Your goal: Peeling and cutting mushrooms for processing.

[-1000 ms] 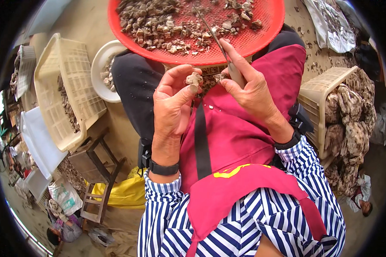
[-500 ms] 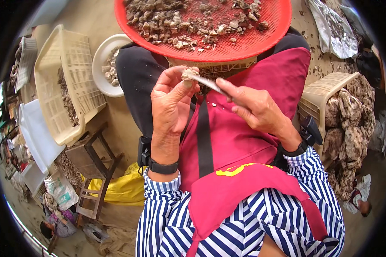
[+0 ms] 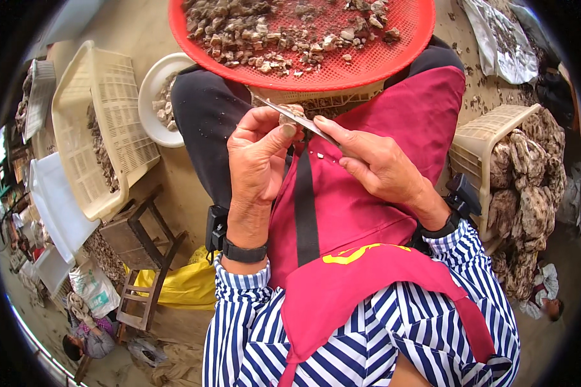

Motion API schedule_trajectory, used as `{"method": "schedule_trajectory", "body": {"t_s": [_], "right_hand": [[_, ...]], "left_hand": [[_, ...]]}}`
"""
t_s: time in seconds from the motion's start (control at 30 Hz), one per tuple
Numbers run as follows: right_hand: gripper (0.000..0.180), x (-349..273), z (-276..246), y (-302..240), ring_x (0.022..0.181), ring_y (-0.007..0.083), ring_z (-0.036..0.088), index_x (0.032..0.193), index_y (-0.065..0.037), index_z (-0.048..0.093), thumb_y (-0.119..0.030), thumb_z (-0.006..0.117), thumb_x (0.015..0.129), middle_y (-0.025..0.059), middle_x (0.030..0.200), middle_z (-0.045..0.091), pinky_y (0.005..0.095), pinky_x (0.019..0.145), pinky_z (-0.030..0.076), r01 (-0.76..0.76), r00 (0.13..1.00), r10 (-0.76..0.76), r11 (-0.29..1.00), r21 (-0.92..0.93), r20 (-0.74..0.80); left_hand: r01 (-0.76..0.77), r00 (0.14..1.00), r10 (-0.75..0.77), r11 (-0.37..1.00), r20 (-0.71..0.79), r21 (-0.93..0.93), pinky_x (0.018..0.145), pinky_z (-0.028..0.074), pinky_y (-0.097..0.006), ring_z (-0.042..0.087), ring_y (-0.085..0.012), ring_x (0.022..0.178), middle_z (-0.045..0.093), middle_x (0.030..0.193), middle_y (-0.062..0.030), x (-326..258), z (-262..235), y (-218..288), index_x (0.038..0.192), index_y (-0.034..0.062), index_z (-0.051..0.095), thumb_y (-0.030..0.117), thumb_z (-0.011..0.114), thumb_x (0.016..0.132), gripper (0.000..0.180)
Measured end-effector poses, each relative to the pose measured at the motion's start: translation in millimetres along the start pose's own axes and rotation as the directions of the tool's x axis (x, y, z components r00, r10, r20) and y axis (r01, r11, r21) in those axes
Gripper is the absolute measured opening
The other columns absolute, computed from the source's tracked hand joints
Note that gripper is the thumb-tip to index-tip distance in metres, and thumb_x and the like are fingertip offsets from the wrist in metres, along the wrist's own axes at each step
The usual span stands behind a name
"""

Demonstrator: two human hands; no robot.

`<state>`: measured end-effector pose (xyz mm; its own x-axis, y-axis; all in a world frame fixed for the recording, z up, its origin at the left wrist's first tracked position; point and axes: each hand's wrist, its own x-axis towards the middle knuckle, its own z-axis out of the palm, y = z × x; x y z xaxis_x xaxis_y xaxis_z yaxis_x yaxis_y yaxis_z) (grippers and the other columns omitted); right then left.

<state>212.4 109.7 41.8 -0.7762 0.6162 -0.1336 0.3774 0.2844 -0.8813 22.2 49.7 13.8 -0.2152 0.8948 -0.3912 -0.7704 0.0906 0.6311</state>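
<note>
My left hand [image 3: 259, 155] is raised over my lap, pinching a small, rough, pale-brown chunk [image 3: 294, 108] between thumb and fingertips. I cannot make out what kind of thing the chunk is. A thin-bladed knife [image 3: 317, 131] is gripped in my right hand [image 3: 388, 164], its blade lying across the chunk and its tip reaching past it toward the upper left. Just beyond my hands, a round red mesh basket [image 3: 316, 82] rests above my knees, with many similar brown and whitish pieces [image 3: 239, 39] in it.
A white basin [image 3: 150, 117] of pale pieces stands left of my knee, beside a cream crate [image 3: 126, 90]. A wooden chair [image 3: 145, 248] is lower left, near a yellow sack [image 3: 190, 284]. At right, a tipped crate [image 3: 480, 145] holds large brown lumps [image 3: 526, 187]. People sit farther off.
The knife blade has slid forward across the chunk, so its tip now shows beyond it. My right hand has shifted slightly left. The left hand keeps its pinch.
</note>
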Motion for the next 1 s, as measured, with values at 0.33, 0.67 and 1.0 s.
{"method": "schedule_trajectory", "body": {"t_s": [0.33, 0.67, 1.0], "right_hand": [[0.062, 14, 9, -7, 0.089, 0.0289, 0.061, 0.14, -0.005, 0.029, -0.006, 0.05, 0.082, 0.0196, 0.116, 0.057, 0.0346, 0.079, 0.046, 0.005, 0.999, 0.0, 0.99, 0.139, -0.035], [0.062, 12, -7, 1, 0.11, 0.029, 0.055, 0.139, -0.006, 0.03, -0.004, 0.05, 0.08, 0.0205, 0.125, 0.05, 0.0325, 0.092, 0.042, -0.029, 1.0, 0.031, 0.956, 0.29, 0.0], [0.064, 0, -3, 0, 0.089, 0.036, 0.058, 0.14, -0.012, 0.03, -0.003, 0.052, 0.08, 0.0204, 0.102, 0.059, 0.0393, 0.077, 0.047, -0.038, 0.995, 0.031, 0.996, 0.077, 0.091]], "left_hand": [[0.021, 1.0, -0.021, 1.0, -0.001, 0.008, 0.071, 0.052, -0.03, 0.063, -0.0183, 0.082, 0.065, 0.092, -0.0124, -1, 1, -1, 0.099, -0.0044, 0.058, -0.008, 0.063, 0.076, 0.024], [0.083, 0.996, -0.082, 0.996, 0.045, -0.017, 0.071, 0.05, -0.029, 0.062, -0.0174, 0.083, 0.065, 0.093, -0.0113, 0, -7, 1, 0.102, -0.0031, 0.059, -0.003, 0.062, 0.079, 0.023], [0.104, 0.994, -0.104, 0.995, -0.021, 0.007, 0.072, 0.05, -0.03, 0.061, -0.0182, 0.085, 0.064, 0.098, -0.0119, -2, 0, 3, 0.106, -0.0034, 0.057, -0.001, 0.061, 0.082, 0.025]]}}
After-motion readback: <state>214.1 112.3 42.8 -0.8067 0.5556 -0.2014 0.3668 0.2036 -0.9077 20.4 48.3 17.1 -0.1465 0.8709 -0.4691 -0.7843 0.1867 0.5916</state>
